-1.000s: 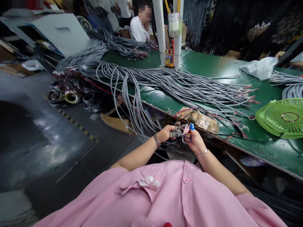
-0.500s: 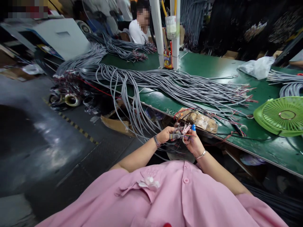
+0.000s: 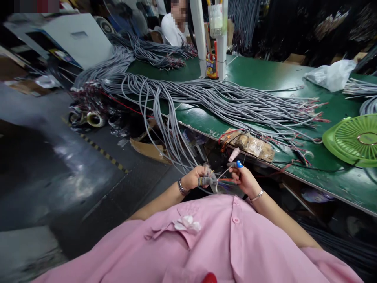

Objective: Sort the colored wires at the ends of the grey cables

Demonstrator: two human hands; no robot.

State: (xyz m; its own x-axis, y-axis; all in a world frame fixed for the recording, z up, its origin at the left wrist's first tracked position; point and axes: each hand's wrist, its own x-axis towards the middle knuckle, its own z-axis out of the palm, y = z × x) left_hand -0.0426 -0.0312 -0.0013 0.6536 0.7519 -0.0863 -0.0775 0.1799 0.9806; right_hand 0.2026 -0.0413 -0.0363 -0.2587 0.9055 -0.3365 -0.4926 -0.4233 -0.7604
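My left hand [image 3: 193, 179], with grey covers on its fingers, is closed around the end of a grey cable whose thin coloured wires [image 3: 225, 182] spread out to the right. My right hand [image 3: 247, 184] has a blue thumb cover and pinches at the far ends of these wires, one pale strand pulled up at a slant. Just above its fingers a small pink tool [image 3: 234, 154] sticks up; its working end is hidden, so its kind cannot be told. Both hands are in front of my body, just off the bench edge.
A long bundle of grey cables [image 3: 218, 98] lies along the green bench [image 3: 265, 70], some strands hanging over its edge. A taped block [image 3: 250, 145] sits at the edge. A green fan [image 3: 353, 139] stands right. A person [image 3: 173, 29] in white sits across the bench.
My hands have moved apart, the left going left and slightly down. The coloured wires now stretch between them. The pink tool now points upward above my right hand.
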